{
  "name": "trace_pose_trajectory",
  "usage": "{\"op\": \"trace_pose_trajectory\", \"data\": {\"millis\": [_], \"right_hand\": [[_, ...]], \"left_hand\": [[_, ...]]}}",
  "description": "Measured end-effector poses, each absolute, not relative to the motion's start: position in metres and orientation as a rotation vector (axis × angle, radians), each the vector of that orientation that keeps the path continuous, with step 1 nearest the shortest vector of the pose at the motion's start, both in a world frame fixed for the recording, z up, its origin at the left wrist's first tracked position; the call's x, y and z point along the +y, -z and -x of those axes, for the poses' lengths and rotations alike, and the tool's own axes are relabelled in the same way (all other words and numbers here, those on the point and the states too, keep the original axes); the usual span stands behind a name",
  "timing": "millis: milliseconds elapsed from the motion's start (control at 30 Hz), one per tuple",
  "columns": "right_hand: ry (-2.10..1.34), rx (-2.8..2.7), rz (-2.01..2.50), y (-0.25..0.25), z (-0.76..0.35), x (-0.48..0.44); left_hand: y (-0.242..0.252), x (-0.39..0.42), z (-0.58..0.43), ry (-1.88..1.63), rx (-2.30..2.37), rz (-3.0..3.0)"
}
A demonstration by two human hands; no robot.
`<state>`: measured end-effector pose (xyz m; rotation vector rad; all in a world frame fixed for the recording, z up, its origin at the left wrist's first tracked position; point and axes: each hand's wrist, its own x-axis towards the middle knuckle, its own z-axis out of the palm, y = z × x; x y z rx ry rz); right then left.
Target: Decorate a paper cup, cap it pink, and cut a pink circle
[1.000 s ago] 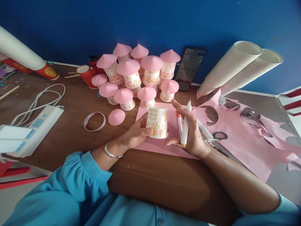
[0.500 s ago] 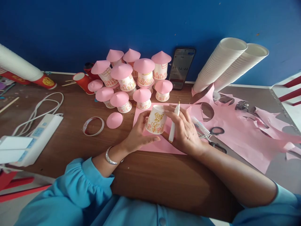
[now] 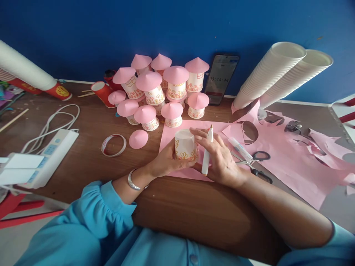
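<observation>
An upturned white paper cup with red and yellow flower drawings stands on a pink paper sheet. My left hand grips its left side. My right hand touches the cup's right side with its fingers and holds a white marker, tip up. Behind the cup stands a cluster of decorated cups with pink cone lids. A loose pink cone and a tape ring lie to the left.
Scissors and a glue tube lie on cut pink paper at the right. Two stacks of white cups lean on the blue wall beside a phone. A power strip and cable lie left, with red cups behind.
The cup went from tilted and lifted to standing upside down on the pink sheet. My right hand came in against the cup, the marker still in it.
</observation>
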<state>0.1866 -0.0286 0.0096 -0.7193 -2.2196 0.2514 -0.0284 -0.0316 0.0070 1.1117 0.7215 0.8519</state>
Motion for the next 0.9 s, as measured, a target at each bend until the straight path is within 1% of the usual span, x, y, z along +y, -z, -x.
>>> {"op": "trace_pose_trajectory", "data": {"millis": [100, 233, 333, 500, 633, 900], "right_hand": [[-0.207, -2.204, 0.691, -0.014, -0.188, -0.031], [-0.044, -2.049, 0.653, -0.027, -0.191, -0.036], [0.026, -2.05, 0.633, -0.038, -0.191, -0.043], [-0.045, -2.099, 0.474, -0.046, -0.184, -0.049], [-0.123, -2.054, 0.491, -0.041, -0.181, -0.05], [-0.019, -2.112, 0.546, -0.035, -0.181, -0.051]], "left_hand": [[-0.009, -0.031, 0.029, -0.845, 0.748, -1.088], [-0.009, -0.03, 0.029, -0.892, 0.804, -1.056], [-0.01, -0.03, 0.028, -0.9, 0.855, -1.044], [-0.014, -0.03, 0.026, -0.873, 0.861, -1.082], [-0.014, -0.029, 0.025, -0.858, 0.862, -1.12], [-0.013, -0.03, 0.021, -0.866, 0.86, -1.205]]}}
